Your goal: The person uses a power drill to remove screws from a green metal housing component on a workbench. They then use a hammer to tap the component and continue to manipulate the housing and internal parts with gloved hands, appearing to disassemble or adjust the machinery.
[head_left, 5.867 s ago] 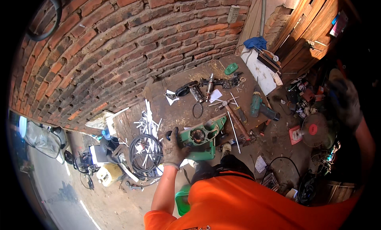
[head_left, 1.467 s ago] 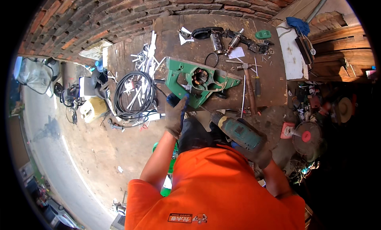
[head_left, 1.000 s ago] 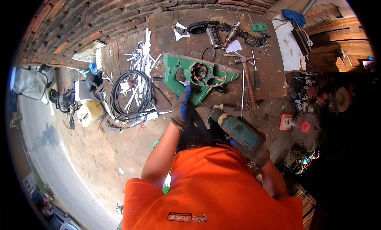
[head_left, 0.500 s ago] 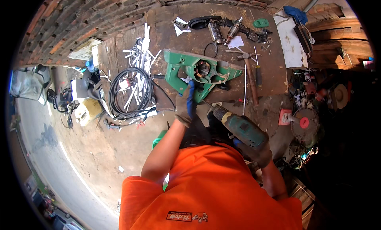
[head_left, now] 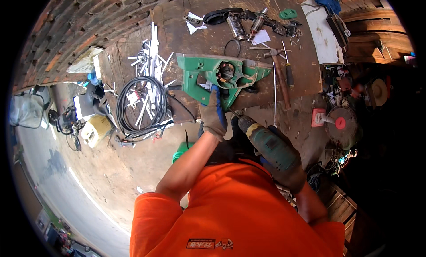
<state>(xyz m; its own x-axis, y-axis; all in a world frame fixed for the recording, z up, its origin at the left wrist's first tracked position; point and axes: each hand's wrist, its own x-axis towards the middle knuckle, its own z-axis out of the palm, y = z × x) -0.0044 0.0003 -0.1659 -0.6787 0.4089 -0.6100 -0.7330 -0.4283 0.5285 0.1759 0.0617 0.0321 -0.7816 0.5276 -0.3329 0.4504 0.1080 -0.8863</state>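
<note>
A green power-tool housing lies on the wooden workbench, with copper windings visible in its round opening. My gloved left hand is closed on the housing's near handle part, thumb up along it. In my gloved right hand is a teal power drill, gripped at its rear and pointed up and left. Its thin bit reaches the near edge of the housing, beside my left hand; whether the tip touches is too small to tell. A black cord runs from the housing's left side.
Left on the bench are a coiled black cable and white strips. A hammer and screwdriver lie right of the housing. Behind it sit an armature and a green cover. A fan stands at right.
My view has shifted slightly. The drill's rear has swung a little to the right and nearer me, with the bit still at the housing's near edge. My left hand keeps its hold.
</note>
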